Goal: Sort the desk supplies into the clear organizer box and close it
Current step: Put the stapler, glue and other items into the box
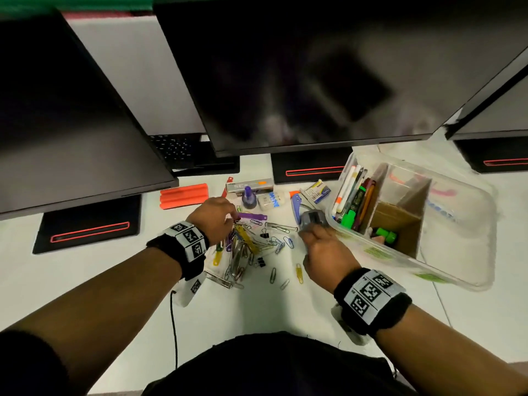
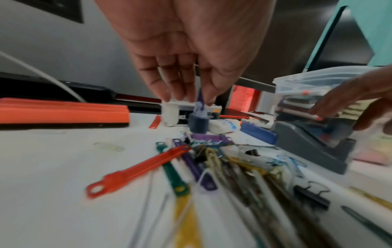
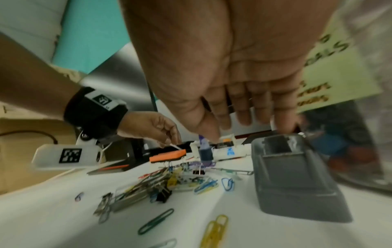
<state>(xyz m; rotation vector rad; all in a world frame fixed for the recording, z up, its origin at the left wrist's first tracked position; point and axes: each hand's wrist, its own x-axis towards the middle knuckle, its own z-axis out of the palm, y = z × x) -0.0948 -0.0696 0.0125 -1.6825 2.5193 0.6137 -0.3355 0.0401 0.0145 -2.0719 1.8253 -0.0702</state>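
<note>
A: Your left hand (image 1: 213,217) pinched something thin above the paperclip pile (image 1: 248,250) on the desk (image 1: 85,281); your right hand (image 1: 321,250), fingers relaxed, rested by the grey tape dispenser (image 1: 313,220) beside the clear organizer box (image 1: 428,264)

B: So what could've gone wrong?

A: Tangled clips might have dragged along and scattered

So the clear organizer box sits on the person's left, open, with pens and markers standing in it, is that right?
Not quite. The clear organizer box sits on the person's right, beside the right hand, as the head view shows. It is open, with pens and markers in it.
</note>
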